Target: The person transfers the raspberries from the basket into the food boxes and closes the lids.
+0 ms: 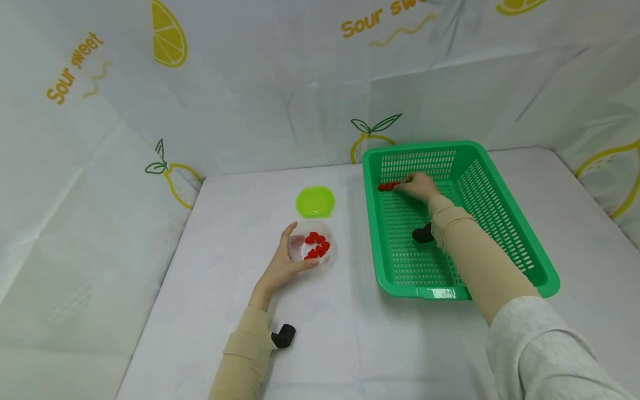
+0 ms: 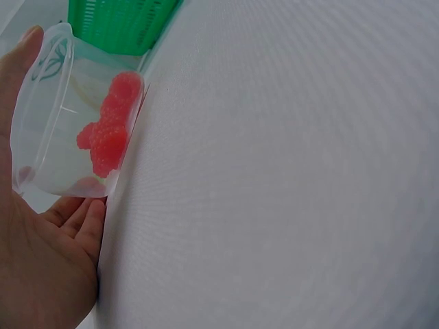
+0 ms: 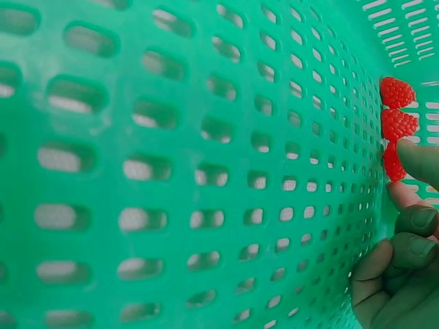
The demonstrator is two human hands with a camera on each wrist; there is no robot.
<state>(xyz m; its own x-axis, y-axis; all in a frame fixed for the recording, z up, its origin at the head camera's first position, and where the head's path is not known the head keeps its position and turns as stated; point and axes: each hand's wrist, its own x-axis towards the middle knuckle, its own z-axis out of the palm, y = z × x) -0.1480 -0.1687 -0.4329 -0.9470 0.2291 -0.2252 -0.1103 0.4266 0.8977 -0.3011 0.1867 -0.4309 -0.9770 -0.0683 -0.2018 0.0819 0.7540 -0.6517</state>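
Observation:
My left hand (image 1: 280, 269) holds a clear round plastic tub (image 2: 48, 130) upright on the white cloth, thumb on one side and fingers around the other. Several red raspberries (image 2: 110, 140) lie on the tub's bottom. Inside the green basket (image 1: 372, 222), my right hand (image 1: 421, 188) reaches to the far left corner. Its thumb and index finger pinch a raspberry (image 3: 393, 164) at the end of a short row. Two more raspberries (image 3: 398, 125) stand in line beyond it, close against one another. The other fingers of the right hand are curled.
A bright green lid (image 1: 315, 202) lies flat just behind the tub. The basket has slotted walls and a raised rim, right of the tub. A white printed cloth backdrop (image 1: 280, 111) rises behind the table. Black wrist devices (image 1: 284, 336) protrude from both sleeves.

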